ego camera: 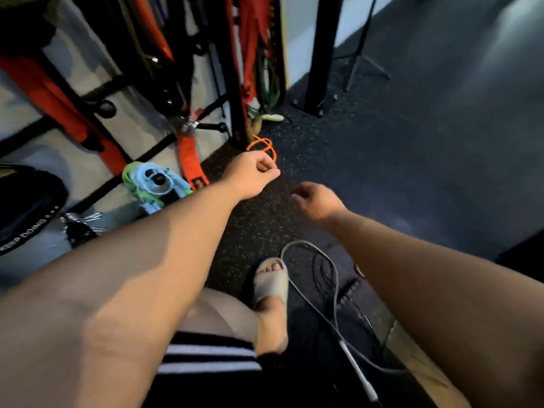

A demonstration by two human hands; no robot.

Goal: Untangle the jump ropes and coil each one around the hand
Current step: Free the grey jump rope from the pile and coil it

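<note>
i see the left hand (250, 175) curled around the orange rope (262, 145). the right hand (318, 201) hangs loosely curled, holding nothing.

Dim indoor light. Left hand (250, 175) warm and bright, right hand (316, 201) in shade. Pale sheen on dark floor (459, 119) upper right. Whole frame soft, motion-smeared; orange jump rope (260, 145) fuzzy-edged. Wide-angle stretch enlarges forearms toward lower corners. Shadows near bottom edge crushed black.
</note>
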